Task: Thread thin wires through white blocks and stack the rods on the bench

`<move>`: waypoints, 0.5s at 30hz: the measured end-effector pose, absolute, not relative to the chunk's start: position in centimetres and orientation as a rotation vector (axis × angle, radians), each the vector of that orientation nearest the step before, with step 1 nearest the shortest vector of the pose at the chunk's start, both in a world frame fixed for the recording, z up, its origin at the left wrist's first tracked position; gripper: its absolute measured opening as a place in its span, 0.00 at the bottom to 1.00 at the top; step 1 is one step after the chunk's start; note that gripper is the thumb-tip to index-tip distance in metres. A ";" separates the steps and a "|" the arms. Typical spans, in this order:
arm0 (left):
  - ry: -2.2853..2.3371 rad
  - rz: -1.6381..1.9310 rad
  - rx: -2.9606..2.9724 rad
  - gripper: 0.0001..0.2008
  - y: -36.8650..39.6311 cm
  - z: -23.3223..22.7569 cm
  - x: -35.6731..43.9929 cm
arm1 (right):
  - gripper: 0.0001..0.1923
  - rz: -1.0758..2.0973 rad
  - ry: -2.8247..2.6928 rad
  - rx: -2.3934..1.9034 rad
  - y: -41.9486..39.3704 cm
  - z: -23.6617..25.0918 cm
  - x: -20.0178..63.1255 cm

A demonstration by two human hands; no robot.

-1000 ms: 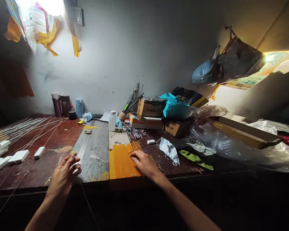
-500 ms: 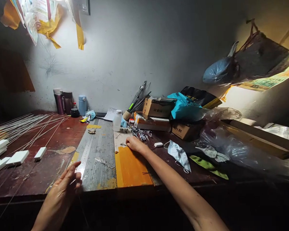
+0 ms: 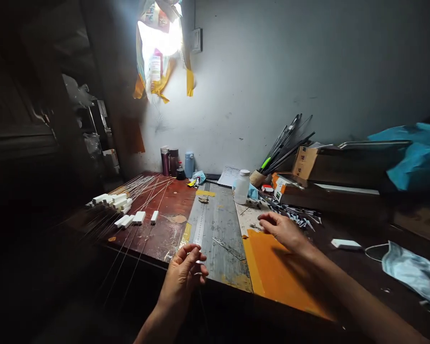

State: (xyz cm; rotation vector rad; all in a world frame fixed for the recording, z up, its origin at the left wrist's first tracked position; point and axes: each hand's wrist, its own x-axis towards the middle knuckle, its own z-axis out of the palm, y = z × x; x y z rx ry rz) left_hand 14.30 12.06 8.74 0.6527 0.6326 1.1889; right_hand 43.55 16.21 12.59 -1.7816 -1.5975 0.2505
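My left hand (image 3: 184, 274) is at the near edge of the table, its fingertips pinched on a thin wire (image 3: 201, 306) that runs down past the edge. It sits just below the end of a steel ruler (image 3: 199, 224) lying on a grey board (image 3: 220, 224). My right hand (image 3: 281, 229) hovers over the top edge of an orange sheet (image 3: 272, 263), fingers loosely curled and pointing left. Whether it holds anything is not clear. A heap of small dark pins (image 3: 295, 216) lies just beyond it.
White blocks (image 3: 129, 217) and long thin rods (image 3: 143, 186) lie on the left. At the back are a white bottle (image 3: 241, 186), a cup of rods (image 3: 260, 177), flasks (image 3: 168, 160) and cardboard boxes (image 3: 326, 162). A face mask (image 3: 412, 272) and a small white block (image 3: 346, 243) lie right.
The view has swung left. My right hand reached out to the pin heap and has drawn back slightly. My left hand stays pinched at the ruler's near end.
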 end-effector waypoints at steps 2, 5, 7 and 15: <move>0.615 1.161 0.645 0.23 11.4 9.0 14.5 | 0.09 0.457 -1.570 -1.638 14.7 12.7 41.0; 0.582 1.099 0.641 0.24 10.5 9.2 15.2 | 0.14 1.095 -1.350 -1.296 12.1 13.2 36.6; 0.565 1.056 0.634 0.24 10.0 9.4 15.5 | 0.17 1.359 -1.220 -1.152 10.6 13.8 34.1; 0.580 0.958 0.688 0.19 8.4 9.8 15.5 | 0.19 1.594 -1.030 -1.029 8.9 14.6 31.5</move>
